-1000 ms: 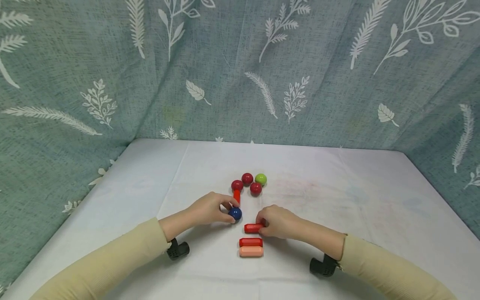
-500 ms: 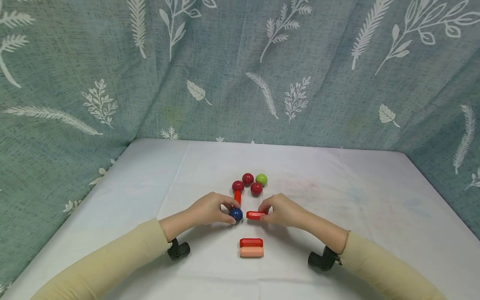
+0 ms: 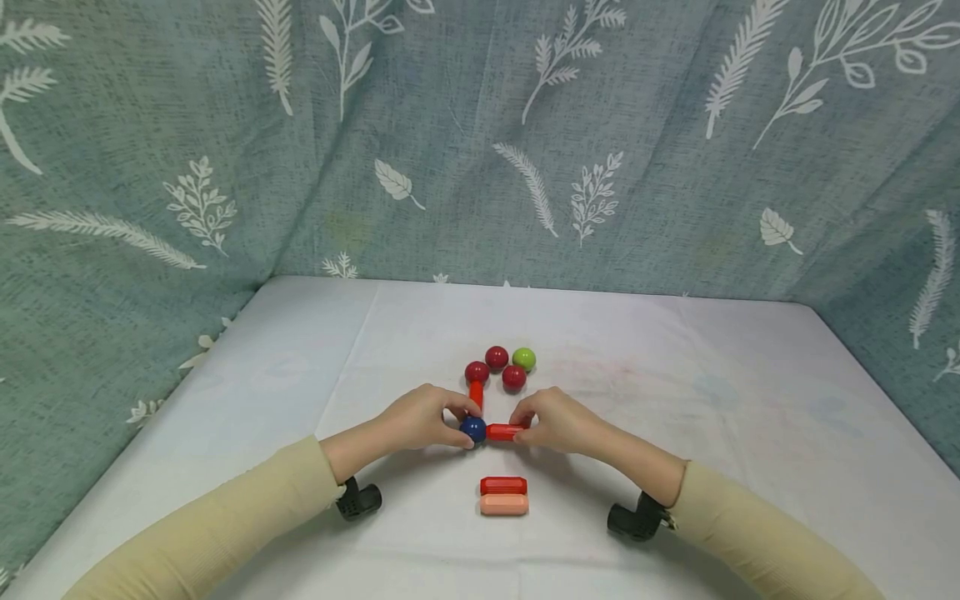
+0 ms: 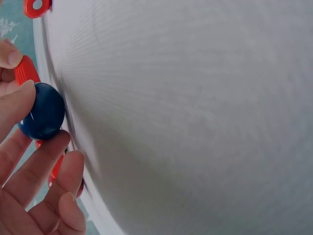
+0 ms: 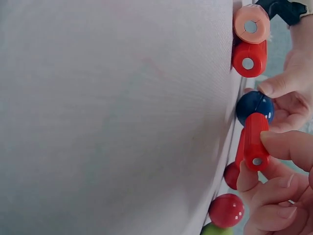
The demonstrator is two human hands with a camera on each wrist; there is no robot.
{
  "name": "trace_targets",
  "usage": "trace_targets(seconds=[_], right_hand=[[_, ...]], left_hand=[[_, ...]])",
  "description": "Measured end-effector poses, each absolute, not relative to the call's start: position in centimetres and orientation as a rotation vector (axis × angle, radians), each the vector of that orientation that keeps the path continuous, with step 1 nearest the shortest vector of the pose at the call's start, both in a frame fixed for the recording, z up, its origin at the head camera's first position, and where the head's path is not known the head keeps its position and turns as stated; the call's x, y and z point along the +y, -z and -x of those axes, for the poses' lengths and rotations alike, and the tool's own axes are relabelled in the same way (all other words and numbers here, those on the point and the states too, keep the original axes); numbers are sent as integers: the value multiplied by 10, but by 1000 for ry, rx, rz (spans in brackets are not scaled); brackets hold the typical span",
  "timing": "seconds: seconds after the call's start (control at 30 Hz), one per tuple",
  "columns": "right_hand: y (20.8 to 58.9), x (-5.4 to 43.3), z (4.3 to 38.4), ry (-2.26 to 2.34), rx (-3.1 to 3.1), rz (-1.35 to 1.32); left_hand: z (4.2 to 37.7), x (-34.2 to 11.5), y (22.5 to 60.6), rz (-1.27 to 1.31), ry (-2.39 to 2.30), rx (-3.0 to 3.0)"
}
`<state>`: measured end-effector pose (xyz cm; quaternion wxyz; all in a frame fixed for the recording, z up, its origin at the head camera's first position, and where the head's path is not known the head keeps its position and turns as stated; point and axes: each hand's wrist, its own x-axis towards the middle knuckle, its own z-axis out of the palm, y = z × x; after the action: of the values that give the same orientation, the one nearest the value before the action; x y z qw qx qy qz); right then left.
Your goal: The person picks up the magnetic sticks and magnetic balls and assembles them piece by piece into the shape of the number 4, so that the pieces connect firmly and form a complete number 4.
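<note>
Red rod [image 3: 501,432] | now meets blue ball [image 3: 472,430], earlier gap closed | right fingers [image 5: 288,147] pinch rod | left fingers [image 4: 36,166] pinch ball

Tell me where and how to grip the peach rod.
Probably pinch the peach rod by its two ends, from above on the person's side: it lies crosswise with both ends free, while its far long side sits right beside the loose red rod.

White-covered table [image 3: 750,400], blue ball [image 3: 473,429], three red balls [image 3: 513,378], green ball [image 3: 524,359], red rod [image 3: 503,485] beside peach rod [image 3: 504,505]
</note>
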<state>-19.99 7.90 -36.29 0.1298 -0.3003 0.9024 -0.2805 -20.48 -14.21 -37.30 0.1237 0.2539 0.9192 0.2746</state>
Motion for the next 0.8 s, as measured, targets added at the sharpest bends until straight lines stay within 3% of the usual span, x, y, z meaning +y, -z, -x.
trace_targets(seconds=[0.47,0.8], right_hand=[[361,78,200,806,2605,767],[341,93,218,882,2679,580]], left_hand=[[205,-144,373,-721,-850,2614],[206,-144,373,-742,-842,2612]])
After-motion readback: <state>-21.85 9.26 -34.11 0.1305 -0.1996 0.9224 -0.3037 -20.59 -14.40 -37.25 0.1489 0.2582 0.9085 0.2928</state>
